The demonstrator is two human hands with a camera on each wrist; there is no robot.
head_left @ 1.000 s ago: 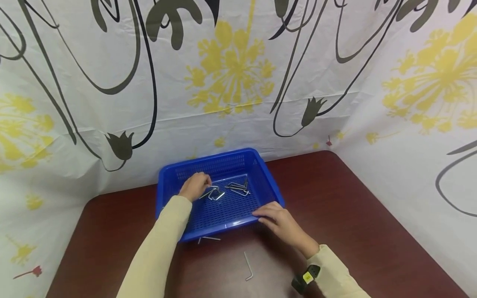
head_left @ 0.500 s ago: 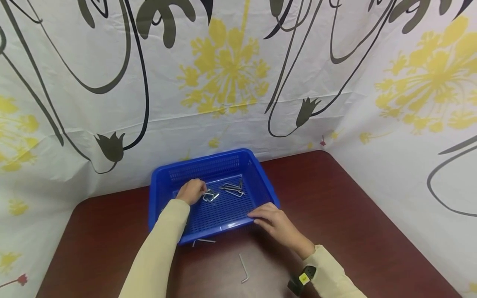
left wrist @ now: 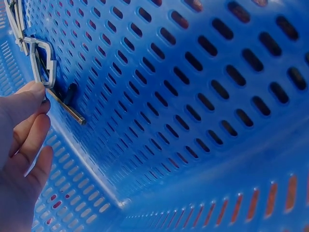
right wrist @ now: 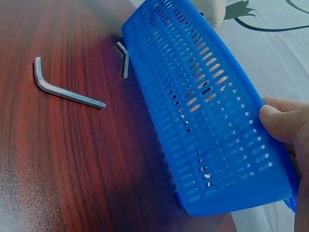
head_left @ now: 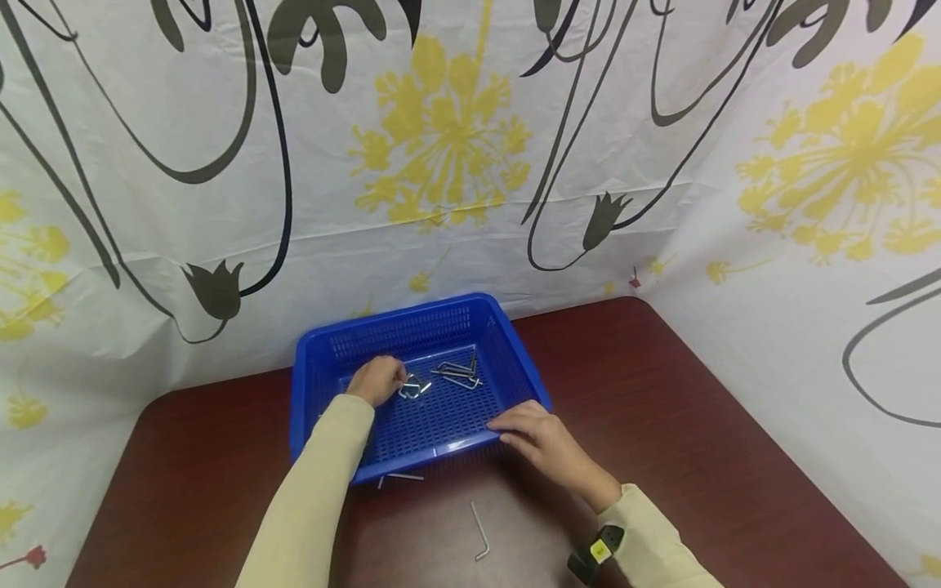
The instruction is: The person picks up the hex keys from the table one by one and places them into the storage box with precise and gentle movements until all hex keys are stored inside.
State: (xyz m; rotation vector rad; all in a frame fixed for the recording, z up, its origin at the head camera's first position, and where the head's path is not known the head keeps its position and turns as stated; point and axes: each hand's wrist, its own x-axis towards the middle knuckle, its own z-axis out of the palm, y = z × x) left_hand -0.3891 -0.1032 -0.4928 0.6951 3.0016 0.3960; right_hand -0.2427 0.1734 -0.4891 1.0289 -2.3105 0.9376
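A blue plastic basket (head_left: pixel 459 446) holds several metal hex keys. In the head view, my left hand (head_left: pixel 376 380) reaches inside, at the left edge of a small cluster of hex keys (head_left: pixel 415 387). The left wrist view has thumb and forefinger pinching at the near end of this cluster, on a silvery hex key (left wrist: pixel 50 72); a brassy-looking one (left wrist: pixel 72 113) lies just below the fingertips. My right hand (head_left: pixel 551 445) grips the basket's near right rim, thumb on the outer side in the right wrist view.
One loose hex key (head_left: pixel 480 531) lies on the dark red table (head_left: pixel 662 457) in front of the basket. Another hex key (head_left: pixel 403 476) lies close to the basket's near wall. A second group of hex keys (head_left: pixel 459 374) rests inside, farther right. Patterned cloth (head_left: pixel 441 261) hangs behind.
The head view has shifted slightly, moving the scene left. My left hand has come a little nearer to the cluster, hiding a hex key that stuck out beside it. My right hand keeps its grip.
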